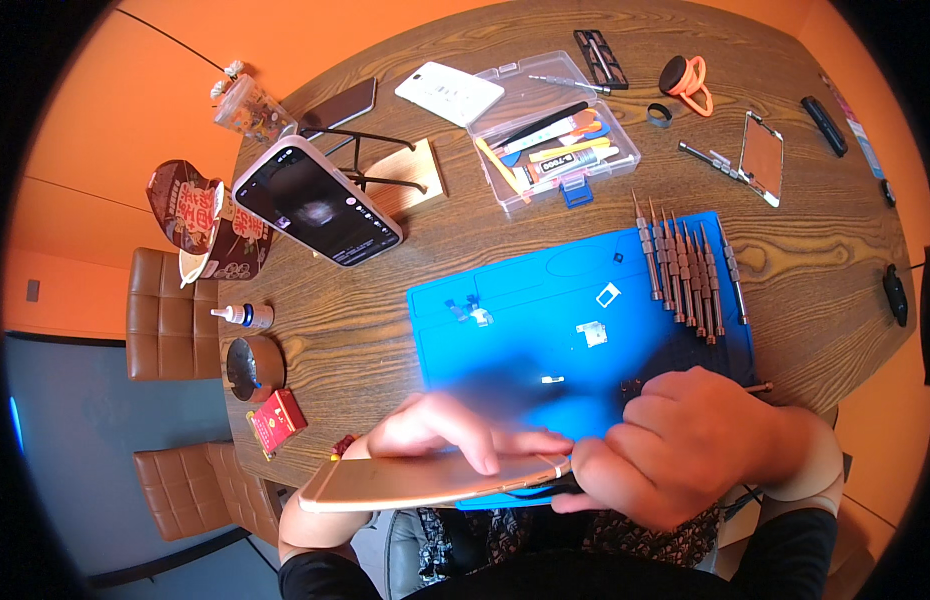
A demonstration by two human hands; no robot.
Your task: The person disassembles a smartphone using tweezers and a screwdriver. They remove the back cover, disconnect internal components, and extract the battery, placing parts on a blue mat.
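My left hand [442, 427] is shut around a gold smartphone [405, 484], its thumb and fingers lying on the metal back. The phone is tilted, its back facing up. At the phone's right end, beside the camera corner, my right hand [675, 450] is curled; a screwdriver shaft end [761, 387] sticks out past it. What the right fingers touch is hidden. Beyond the hands lies a blue silicone work mat [510, 300] with a metal shield plate [592, 334], a SIM tray [608, 295], a small metal bracket [552, 379] and flex-cable parts [476, 311].
Several precision screwdrivers [686, 274] lie at the mat's upper right. Behind stands a clear plastic toolbox [562, 150]. A phone on a stand [315, 202], a round ashtray [255, 367], a red box [277, 420] and a dropper bottle [247, 315] are at the left.
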